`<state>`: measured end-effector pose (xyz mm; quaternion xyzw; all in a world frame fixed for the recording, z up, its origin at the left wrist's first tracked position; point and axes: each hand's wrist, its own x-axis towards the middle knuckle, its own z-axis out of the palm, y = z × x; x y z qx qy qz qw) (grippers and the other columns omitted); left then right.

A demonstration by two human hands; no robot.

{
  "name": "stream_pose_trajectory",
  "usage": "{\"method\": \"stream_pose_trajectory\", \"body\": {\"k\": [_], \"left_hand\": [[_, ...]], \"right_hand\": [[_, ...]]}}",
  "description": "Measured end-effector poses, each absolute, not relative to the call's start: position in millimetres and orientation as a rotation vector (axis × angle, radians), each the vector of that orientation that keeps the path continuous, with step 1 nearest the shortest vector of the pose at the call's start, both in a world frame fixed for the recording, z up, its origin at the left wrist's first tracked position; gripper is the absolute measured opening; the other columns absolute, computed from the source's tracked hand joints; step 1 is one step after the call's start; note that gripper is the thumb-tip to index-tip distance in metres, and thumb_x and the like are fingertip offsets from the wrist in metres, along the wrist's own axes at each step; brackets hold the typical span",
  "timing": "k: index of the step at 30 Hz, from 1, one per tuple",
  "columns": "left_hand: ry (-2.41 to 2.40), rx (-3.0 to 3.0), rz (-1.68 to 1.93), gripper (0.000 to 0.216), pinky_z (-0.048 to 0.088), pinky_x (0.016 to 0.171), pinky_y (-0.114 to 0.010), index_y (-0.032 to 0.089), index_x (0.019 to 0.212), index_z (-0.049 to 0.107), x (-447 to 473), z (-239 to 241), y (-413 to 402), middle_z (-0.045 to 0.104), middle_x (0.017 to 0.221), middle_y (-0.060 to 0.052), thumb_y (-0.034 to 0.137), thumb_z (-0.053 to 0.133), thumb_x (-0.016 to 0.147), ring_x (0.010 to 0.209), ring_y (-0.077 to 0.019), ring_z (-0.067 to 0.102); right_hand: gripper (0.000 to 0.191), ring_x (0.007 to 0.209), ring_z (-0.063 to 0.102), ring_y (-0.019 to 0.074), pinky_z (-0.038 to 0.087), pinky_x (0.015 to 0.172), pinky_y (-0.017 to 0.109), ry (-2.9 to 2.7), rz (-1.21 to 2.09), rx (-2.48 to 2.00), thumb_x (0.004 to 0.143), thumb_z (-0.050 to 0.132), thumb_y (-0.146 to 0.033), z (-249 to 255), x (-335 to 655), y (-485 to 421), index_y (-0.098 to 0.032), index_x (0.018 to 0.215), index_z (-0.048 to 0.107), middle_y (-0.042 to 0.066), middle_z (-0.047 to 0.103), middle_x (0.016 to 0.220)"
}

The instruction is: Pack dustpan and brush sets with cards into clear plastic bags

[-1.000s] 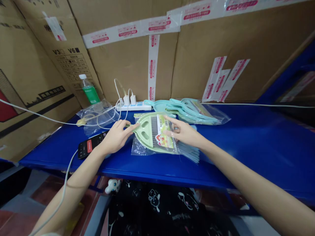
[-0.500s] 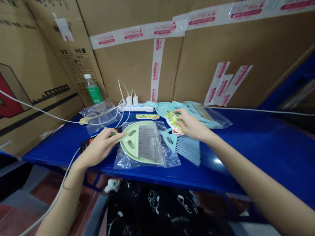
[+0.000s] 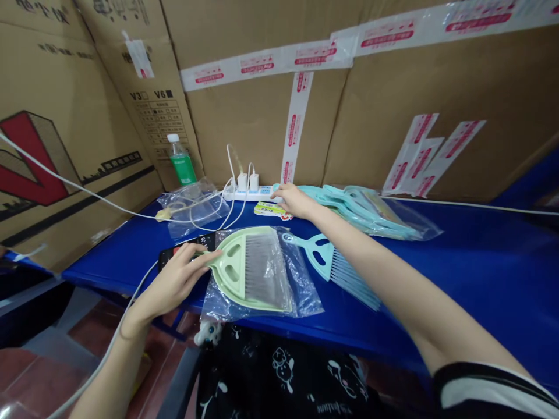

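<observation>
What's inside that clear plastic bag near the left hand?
The clear bag holds a green dustpan with a grey-bristled brush lying on it. The left hand touches the pan's handle end. The brush's handle can't be made out.

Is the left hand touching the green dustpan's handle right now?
Touching: in the head view the left hand has its fingertips on the handle end of the green dustpan.
</observation>
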<state>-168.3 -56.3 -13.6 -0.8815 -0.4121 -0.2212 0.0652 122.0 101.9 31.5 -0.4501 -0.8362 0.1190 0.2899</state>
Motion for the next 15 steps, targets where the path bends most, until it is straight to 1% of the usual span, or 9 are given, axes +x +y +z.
{"method": "stream_pose_trajectory", "body": {"k": [2,3,4,6,7,9,12,13,15], "left_hand": [[-1.245,-2.633,-0.688,0.037,0.049,0.086,-0.033,0.025,0.132,0.056,-168,-15,-53,0.061,0.108,-0.008,0.022,0.036,0.101,0.098,-0.0196,0.057],[-1.238,-2.614,-0.703,0.037,0.049,0.086,-0.034,0.024,0.131,0.057,-166,-15,-51,0.061,0.107,-0.008,0.022,0.036,0.101,0.096,-0.0197,0.057],[-1.23,-2.594,-0.718,0.036,0.049,0.086,-0.034,0.023,0.13,0.057,-164,-15,-49,0.061,0.106,-0.008,0.022,0.037,0.101,0.095,-0.0198,0.057],[-1.198,-2.57,-0.754,0.035,0.048,0.085,-0.035,0.021,0.129,0.058,-158,-13,-44,0.06,0.104,-0.009,0.022,0.037,0.101,0.094,-0.0201,0.056],[-1.176,-2.567,-0.779,0.034,0.048,0.085,-0.035,0.02,0.128,0.058,-154,-12,-41,0.06,0.103,-0.009,0.022,0.037,0.101,0.094,-0.0202,0.056],[-1.138,-2.587,-0.811,0.034,0.048,0.085,-0.035,0.019,0.128,0.058,-144,-9,-37,0.059,0.103,-0.009,0.022,0.036,0.101,0.094,-0.0204,0.055],[-1.103,-2.649,-0.797,0.034,0.049,0.084,-0.036,0.021,0.128,0.057,-126,-4,-30,0.059,0.106,-0.009,0.023,0.037,0.101,0.095,-0.0208,0.055],[-1.096,-2.672,-0.78,0.034,0.049,0.084,-0.036,0.022,0.129,0.056,-120,-2,-28,0.058,0.107,-0.009,0.023,0.037,0.101,0.096,-0.0209,0.054],[-1.08,-2.71,-0.755,0.035,0.049,0.086,-0.038,0.024,0.131,0.054,-110,1,-24,0.058,0.109,-0.009,0.023,0.038,0.101,0.098,-0.0214,0.054]], "right_hand": [[0.016,0.097,0.06,0.0239,0.045,0.091,0.043,-2.179,0.31,-1.16,0.079,0.052,-0.007,35,124,85,-0.02,0.079,0.061,0.008,0.066,0.09],[0.014,0.092,0.062,0.0219,0.047,0.088,0.042,-2.159,0.324,-1.142,0.084,0.05,-0.011,35,127,74,-0.021,0.083,0.059,0.007,0.066,0.09],[0.013,0.081,0.063,0.0185,0.051,0.08,0.038,-2.15,0.391,-1.114,0.087,0.047,-0.014,35,131,61,-0.022,0.088,0.057,0.005,0.066,0.085],[0.005,0.06,0.061,0.0148,0.053,0.061,0.032,-2.064,0.871,-1.059,0.09,0.046,-0.023,31,142,35,-0.023,0.093,0.05,0.001,0.064,0.074],[0.005,0.056,0.061,0.0142,0.053,0.057,0.031,-2.018,1.066,-1.085,0.09,0.049,-0.025,26,149,23,-0.023,0.094,0.047,-0.001,0.063,0.072],[0.011,0.049,0.058,0.0129,0.052,0.051,0.029,-1.861,1.261,-1.192,0.088,0.052,-0.026,16,161,3,-0.024,0.092,0.042,-0.003,0.06,0.065],[0.018,0.051,0.06,0.0139,0.054,0.053,0.029,-1.624,1.452,-1.239,0.087,0.056,-0.032,1,177,-12,-0.024,0.098,0.045,-0.005,0.057,0.06],[0.02,0.055,0.061,0.0142,0.055,0.056,0.029,-1.551,1.493,-1.223,0.085,0.059,-0.033,-2,181,-14,-0.024,0.098,0.047,-0.004,0.059,0.062],[0.024,0.067,0.066,0.0151,0.057,0.062,0.029,-1.449,1.56,-1.162,0.081,0.066,-0.033,-5,187,-15,-0.023,0.097,0.051,0.0,0.065,0.074]]}}
